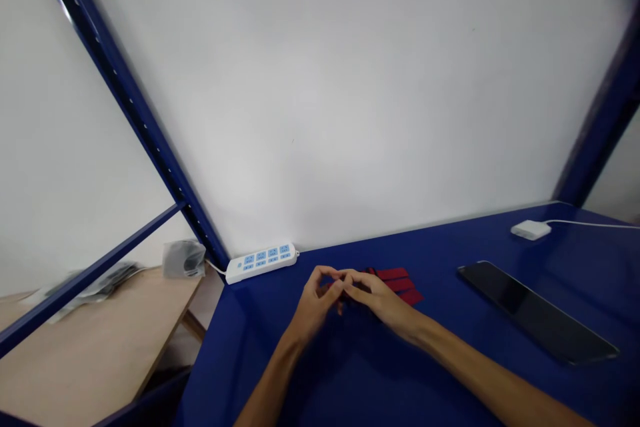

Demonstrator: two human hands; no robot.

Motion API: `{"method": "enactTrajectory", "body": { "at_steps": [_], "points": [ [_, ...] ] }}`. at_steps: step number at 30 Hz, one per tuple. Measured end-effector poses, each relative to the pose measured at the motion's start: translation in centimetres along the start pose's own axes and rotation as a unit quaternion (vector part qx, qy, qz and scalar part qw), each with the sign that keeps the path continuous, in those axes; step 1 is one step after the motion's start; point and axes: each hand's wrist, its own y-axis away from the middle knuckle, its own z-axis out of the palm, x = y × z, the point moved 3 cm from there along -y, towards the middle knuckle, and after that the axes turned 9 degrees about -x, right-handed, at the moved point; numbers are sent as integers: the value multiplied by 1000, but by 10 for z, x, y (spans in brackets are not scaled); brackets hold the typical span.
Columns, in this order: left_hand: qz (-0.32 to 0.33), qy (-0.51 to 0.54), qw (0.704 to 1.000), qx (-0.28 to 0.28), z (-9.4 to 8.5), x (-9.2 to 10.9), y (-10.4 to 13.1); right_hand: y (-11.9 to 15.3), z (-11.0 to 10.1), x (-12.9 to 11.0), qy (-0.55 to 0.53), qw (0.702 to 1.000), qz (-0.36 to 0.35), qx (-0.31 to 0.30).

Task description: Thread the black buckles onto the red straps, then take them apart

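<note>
My left hand and my right hand meet at their fingertips above the blue tabletop. Thumb and fingers of each are pinched together, and whatever lies between them is too small or hidden to make out. Just behind my right hand lie several flat red strips, side by side, with a dark edge at their left end. That hand covers part of them.
A white power strip lies by the wall at the back left. To the right are a dark flat tablet-like slab and a white adapter with a cable. Blue metal posts frame the table. A wooden table with plastic bags stands at left.
</note>
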Motion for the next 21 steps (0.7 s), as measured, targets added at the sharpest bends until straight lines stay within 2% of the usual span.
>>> {"method": "enactTrajectory", "body": {
  "at_steps": [2,5,9,12,16,21],
  "points": [
    [9,-75,997,-12,3,4,3,-1,-3,4,-19,1000,8,21],
    [28,-143,989,4,6,9,5,-3,-4,8,-53,998,17,33],
    [17,-81,997,-12,7,7,4,-6,-5,13,-74,996,32,45],
    [13,-47,999,-3,3,7,4,-7,-9,14,-83,994,36,63],
    [7,-43,999,4,-4,9,2,-7,-14,10,-79,994,38,68],
    [18,-59,998,32,-9,13,1,-5,-19,5,-153,983,28,93]
  ]
}}
